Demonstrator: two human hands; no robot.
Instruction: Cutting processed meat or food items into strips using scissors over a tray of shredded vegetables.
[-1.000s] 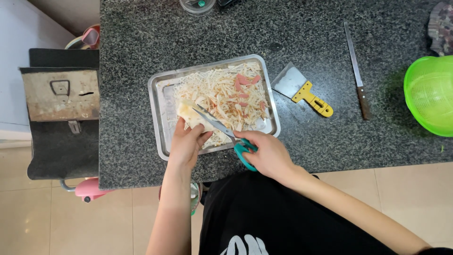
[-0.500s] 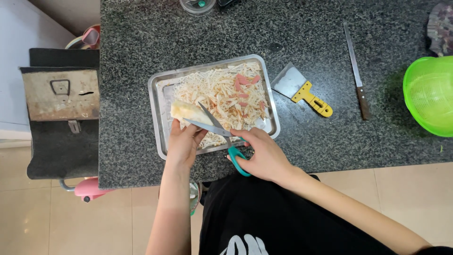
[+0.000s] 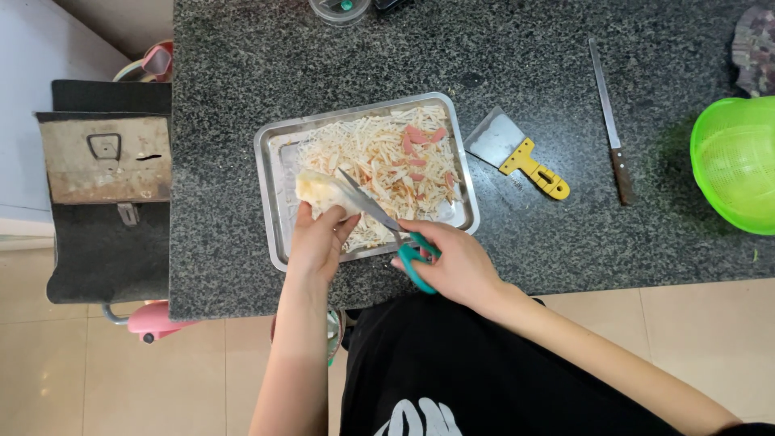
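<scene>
A rectangular metal tray lies on the dark speckled counter, filled with pale shredded strips and some pink slices. My left hand holds a pale rolled piece of food over the tray's left part. My right hand grips teal-handled scissors at the tray's near edge. The blades point up-left and touch the pale piece.
A yellow-handled scraper lies right of the tray, a long knife beyond it, and a green bowl at the right edge. A dark box-like stand sits left of the counter. A pink object is below it.
My left hand has lifted the pale piece slightly up and left over the tray. The scissors have followed it, blades now at the piece.
</scene>
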